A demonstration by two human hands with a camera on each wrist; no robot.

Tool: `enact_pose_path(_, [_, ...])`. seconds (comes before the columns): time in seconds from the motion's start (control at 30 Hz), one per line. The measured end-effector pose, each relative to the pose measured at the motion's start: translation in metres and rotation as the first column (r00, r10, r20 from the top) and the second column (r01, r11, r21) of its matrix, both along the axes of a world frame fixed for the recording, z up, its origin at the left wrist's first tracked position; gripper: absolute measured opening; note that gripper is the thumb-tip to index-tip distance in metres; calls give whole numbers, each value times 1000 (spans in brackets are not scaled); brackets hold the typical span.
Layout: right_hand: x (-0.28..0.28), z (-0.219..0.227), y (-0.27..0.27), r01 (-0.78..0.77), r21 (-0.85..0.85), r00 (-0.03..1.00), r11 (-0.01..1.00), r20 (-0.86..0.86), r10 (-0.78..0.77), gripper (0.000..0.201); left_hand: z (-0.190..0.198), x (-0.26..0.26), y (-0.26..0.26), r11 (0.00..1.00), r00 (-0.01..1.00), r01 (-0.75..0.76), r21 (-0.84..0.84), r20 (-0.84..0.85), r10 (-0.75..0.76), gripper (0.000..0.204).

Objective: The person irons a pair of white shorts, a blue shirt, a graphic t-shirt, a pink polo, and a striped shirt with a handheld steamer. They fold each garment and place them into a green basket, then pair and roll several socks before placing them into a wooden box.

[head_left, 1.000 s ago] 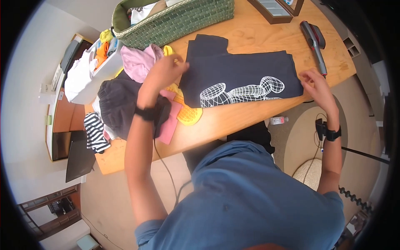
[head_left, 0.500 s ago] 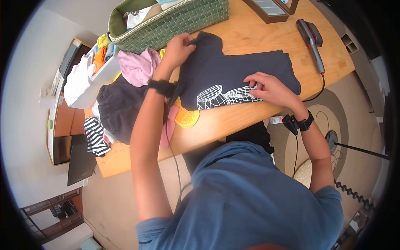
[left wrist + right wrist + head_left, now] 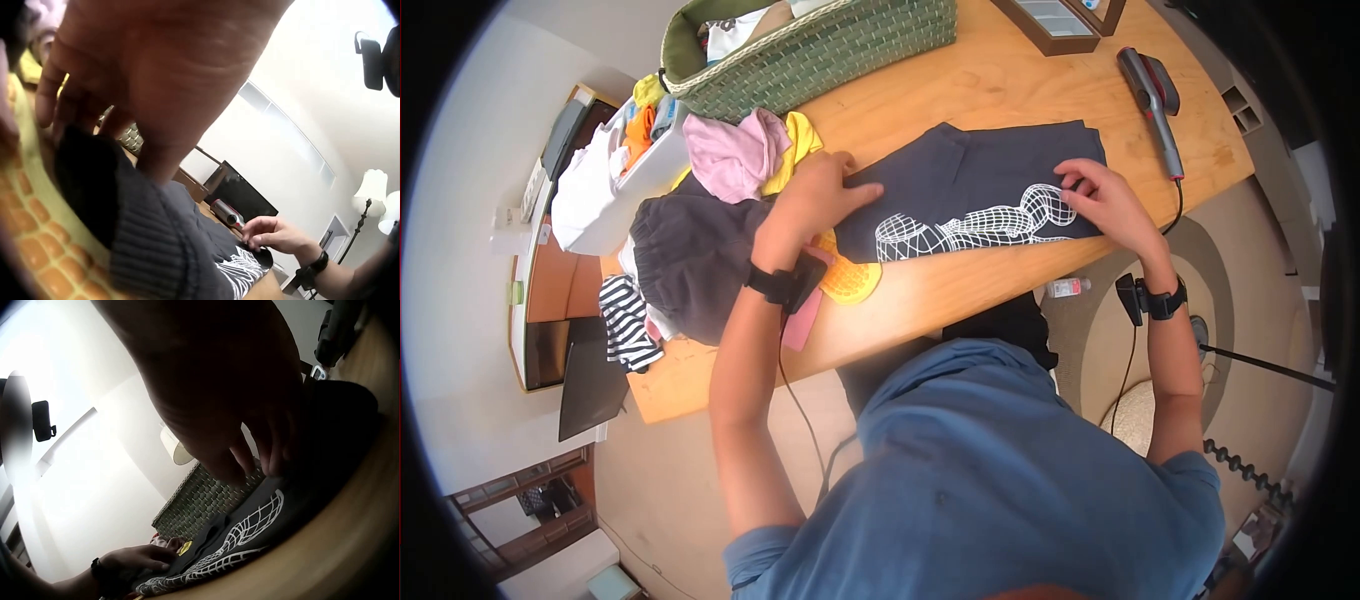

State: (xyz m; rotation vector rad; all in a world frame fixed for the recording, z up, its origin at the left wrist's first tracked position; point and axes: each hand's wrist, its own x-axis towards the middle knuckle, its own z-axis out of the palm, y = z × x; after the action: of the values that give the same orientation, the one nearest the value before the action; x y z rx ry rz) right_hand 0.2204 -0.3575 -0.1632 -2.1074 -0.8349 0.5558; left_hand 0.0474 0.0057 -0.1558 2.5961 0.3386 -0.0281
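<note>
A dark navy T-shirt with a white wireframe print lies folded on the table. My left hand is at its left end, fingers extended and thumb pointing across the cloth. In the left wrist view, a dark ribbed edge of the shirt lies just below the palm. My right hand is over the right end of the print, its fingers loosely bent. From the right wrist, the fingertips hang close over the dark cloth.
Left of the shirt lies a clothes pile with a dark grey garment, pink cloth and yellow textured piece. Behind are a green woven basket and a white bin. A corded handheld appliance lies far right.
The shirt's upper left part, pinched by my left hand half a second ago, is now folded down. The left hand came down toward me; the right hand swung in over the print, then moved back right.
</note>
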Motion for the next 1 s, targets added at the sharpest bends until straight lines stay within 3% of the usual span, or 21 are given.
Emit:
enact_pose_path(0.03, [2,-2,0,5,15,998,1000,62,-6,29,-4,-4,0,997,999,24,69,-48,-21,49])
enact_pose_path(0.07, [5,-4,-1,11,27,992,1000,123,-14,29,-4,-8,-2,1000,995,-21,-3,-96,21,46])
enact_pose_path(0.17, [10,-4,1,-41,-46,981,998,186,49,31,-7,-8,8,997,992,74,-26,-103,-76,39])
enact_pose_path(0.23, [3,4,1,-64,-129,987,990,139,82,32,9,-11,11,959,995,-97,-265,-45,88,33])
enact_pose_path(0.27, [0,5,5,-92,-130,991,987,80,103,34,6,-10,23,974,998,-47,-220,34,56,30])
enact_pose_path(0.4, [-22,4,28,-230,-65,973,971,12,231,35,15,-5,69,994,980,-77,-76,180,89,22])
enact_pose_path(0.43, [-27,7,36,-267,-65,964,961,-10,267,35,34,-1,67,988,984,-125,-89,113,134,21])
enact_pose_path(0.53, [-32,8,52,-381,-37,924,924,-39,379,37,68,9,50,998,978,-53,-17,202,56,20])
enact_pose_path(0.67, [-23,-2,60,-172,236,850,956,-456,266,39,93,32,-17,986,926,161,49,338,-168,23])
enact_pose_path(0.77, [-23,11,56,111,395,679,912,-701,220,44,77,55,-83,933,907,333,-136,316,-278,27])
enact_pose_path(0.83, [-17,16,49,245,472,552,847,-786,278,48,71,63,-119,756,852,522,-394,275,-445,35])
enact_pose_path(0.87, [-13,15,44,364,389,563,846,-816,133,44,70,64,-126,757,864,502,-418,283,-416,35])
enact_pose_path(0.97, [-1,-6,31,69,255,883,965,-465,59,44,55,74,-113,833,936,338,-437,248,-250,35])
enact_pose_path(1.0, [-1,-3,27,62,192,893,979,-450,32,48,47,75,-101,866,959,257,-428,225,-173,36])
